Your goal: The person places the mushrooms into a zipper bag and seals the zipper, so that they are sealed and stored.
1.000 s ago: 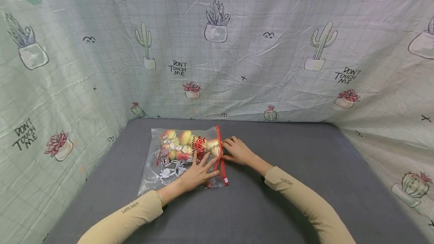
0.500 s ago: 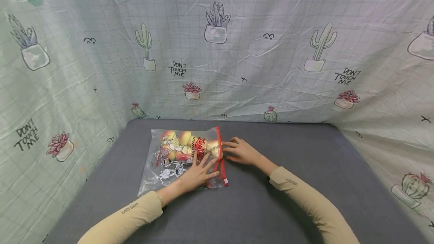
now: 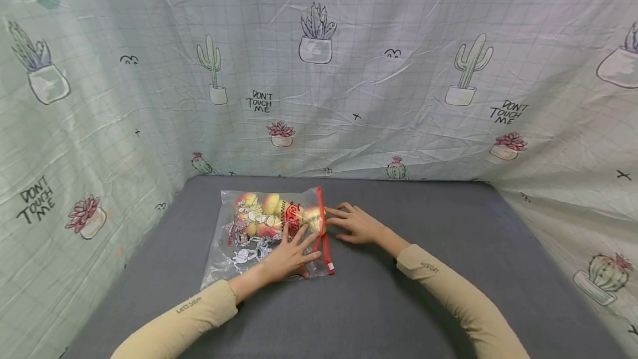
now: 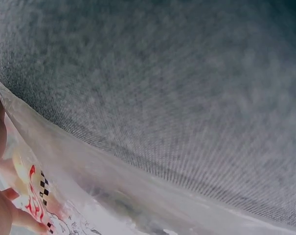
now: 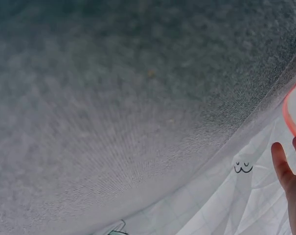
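A clear plastic zip bag point(image 3: 219, 259) lies flat on the grey surface, its red zip edge point(image 3: 320, 198) on the right side. Several round yellow-and-red fruits point(image 3: 271, 203) show through the printed film, and one golden-yellow fruit point(image 3: 314, 218) sits right by the zip edge. My left hand point(image 3: 289, 259) rests on the near right part of the bag with fingers spread. At the bag's right edge is my right hand point(image 3: 360, 226), palm down, its extended fingertips right at the red strip. In the right wrist view, two raised fingers point(image 5: 282, 164) appear beside that strip.
The grey padded surface point(image 3: 423, 292) stretches around the bag. A hanging cloth point(image 3: 359, 143) printed with cacti encloses it at the back and both sides. A white zip slider point(image 3: 331, 266) sits at the near end of the red strip.
My right hand has drawn back slightly to the right, and its fingers are straighter at the red strip. My left hand and the bag have hardly moved.
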Demonstrator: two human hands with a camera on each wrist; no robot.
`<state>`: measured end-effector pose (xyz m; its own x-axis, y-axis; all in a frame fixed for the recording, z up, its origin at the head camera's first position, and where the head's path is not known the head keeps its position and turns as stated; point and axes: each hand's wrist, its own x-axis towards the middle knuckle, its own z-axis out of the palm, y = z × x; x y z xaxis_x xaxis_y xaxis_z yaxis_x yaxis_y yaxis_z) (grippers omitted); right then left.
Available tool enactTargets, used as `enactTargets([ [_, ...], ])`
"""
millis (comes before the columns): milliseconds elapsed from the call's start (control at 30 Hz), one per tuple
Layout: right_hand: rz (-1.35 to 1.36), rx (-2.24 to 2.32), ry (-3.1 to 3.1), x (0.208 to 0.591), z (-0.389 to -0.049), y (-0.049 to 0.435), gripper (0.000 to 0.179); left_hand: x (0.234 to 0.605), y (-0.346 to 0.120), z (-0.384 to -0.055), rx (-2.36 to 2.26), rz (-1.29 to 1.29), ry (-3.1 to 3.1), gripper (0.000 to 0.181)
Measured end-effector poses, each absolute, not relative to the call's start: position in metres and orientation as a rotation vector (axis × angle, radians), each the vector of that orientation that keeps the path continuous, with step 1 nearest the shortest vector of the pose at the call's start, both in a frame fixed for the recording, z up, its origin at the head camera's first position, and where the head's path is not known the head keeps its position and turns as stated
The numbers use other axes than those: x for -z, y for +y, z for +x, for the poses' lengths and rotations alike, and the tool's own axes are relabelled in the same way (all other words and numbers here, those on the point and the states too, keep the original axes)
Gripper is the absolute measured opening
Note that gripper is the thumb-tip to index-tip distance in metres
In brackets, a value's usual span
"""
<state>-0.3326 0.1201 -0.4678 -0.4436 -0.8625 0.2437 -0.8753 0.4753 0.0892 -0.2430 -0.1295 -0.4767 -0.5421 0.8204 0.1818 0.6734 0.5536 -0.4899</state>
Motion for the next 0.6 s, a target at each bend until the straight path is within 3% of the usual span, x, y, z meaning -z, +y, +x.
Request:
enactTargets([
  [600,1.498,0.229,-2.466,0.4651,-0.3302,0.1178,0.054,0.4751,-0.1303,-0.2422,-0.552,-1.225,-2.359,0.060],
])
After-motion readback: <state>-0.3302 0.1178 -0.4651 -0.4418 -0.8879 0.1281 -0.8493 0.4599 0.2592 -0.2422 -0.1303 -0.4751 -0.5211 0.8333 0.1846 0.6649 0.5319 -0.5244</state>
